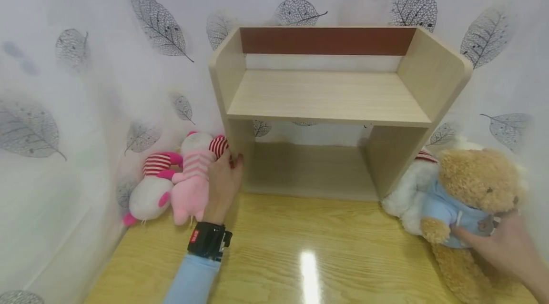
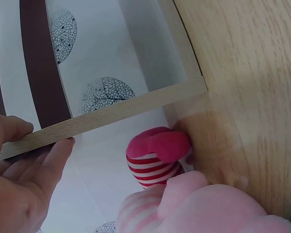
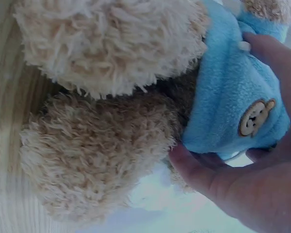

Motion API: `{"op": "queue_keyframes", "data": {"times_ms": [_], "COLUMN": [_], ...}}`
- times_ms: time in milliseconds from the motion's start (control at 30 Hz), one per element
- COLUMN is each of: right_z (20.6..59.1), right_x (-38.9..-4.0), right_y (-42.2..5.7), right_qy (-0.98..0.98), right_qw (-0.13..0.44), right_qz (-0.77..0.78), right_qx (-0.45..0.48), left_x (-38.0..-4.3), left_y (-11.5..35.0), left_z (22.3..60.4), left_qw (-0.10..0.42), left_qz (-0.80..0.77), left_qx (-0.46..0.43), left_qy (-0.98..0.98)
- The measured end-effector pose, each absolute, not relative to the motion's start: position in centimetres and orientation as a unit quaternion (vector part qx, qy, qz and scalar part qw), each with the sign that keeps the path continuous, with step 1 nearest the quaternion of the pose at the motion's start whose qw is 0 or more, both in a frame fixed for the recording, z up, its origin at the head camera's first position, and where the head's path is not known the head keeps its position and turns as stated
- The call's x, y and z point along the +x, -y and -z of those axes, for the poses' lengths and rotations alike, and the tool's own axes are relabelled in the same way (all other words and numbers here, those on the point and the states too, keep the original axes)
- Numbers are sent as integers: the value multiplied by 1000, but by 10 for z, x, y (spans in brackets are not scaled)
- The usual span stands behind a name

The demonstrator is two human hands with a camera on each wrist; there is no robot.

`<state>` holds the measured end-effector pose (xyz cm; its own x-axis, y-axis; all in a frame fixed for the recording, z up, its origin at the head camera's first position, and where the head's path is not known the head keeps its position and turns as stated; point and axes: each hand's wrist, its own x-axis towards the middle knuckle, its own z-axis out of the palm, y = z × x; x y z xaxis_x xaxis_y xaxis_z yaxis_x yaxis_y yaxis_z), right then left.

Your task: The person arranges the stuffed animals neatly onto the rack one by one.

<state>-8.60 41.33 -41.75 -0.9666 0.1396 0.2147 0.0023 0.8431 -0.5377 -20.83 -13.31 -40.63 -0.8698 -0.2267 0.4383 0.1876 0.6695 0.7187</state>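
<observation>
A pale wooden two-tier shelf (image 1: 328, 96) stands on the wood-grain table against a leaf-patterned cloth. My left hand (image 1: 224, 185) holds the front edge of its left side panel (image 2: 111, 112), with the thumb on the inner face and fingers on the outer face in the left wrist view. On the right, a tan teddy bear (image 1: 478, 175) in a blue top leans outward at an angle. My right hand (image 1: 502, 247) grips the bear round its body, thumb on the front of the blue top (image 3: 233, 97). The bear's far side is hidden.
Left of the shelf, a pink plush toy (image 1: 193, 194) and a white plush toy (image 1: 147, 197) with striped clothes lean together. A white fluffy toy (image 1: 409, 194) sits between the bear and the shelf, partly hidden. The table (image 1: 313, 237) extends forward.
</observation>
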Motion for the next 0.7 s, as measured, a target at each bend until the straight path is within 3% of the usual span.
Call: {"op": "queue_keyframes", "data": {"times_ms": [67, 233, 500, 700], "right_z": [416, 413, 418, 413], "right_x": [-86, -86, -87, -90], "right_y": [-415, -416, -414, -414], "right_qy": [961, 975, 969, 972], "right_qw": [109, 2, -4, -47], "right_qz": [-254, -203, -218, -197], "right_qx": [-27, -91, -119, -116], "left_x": [-208, -209, -209, -210], "left_y": [133, 133, 133, 133], "left_z": [407, 407, 408, 410], "left_qw": [257, 271, 290, 294], "left_qz": [405, 389, 378, 374], "left_qx": [12, 7, -9, -11], "left_qy": [877, 880, 879, 879]}}
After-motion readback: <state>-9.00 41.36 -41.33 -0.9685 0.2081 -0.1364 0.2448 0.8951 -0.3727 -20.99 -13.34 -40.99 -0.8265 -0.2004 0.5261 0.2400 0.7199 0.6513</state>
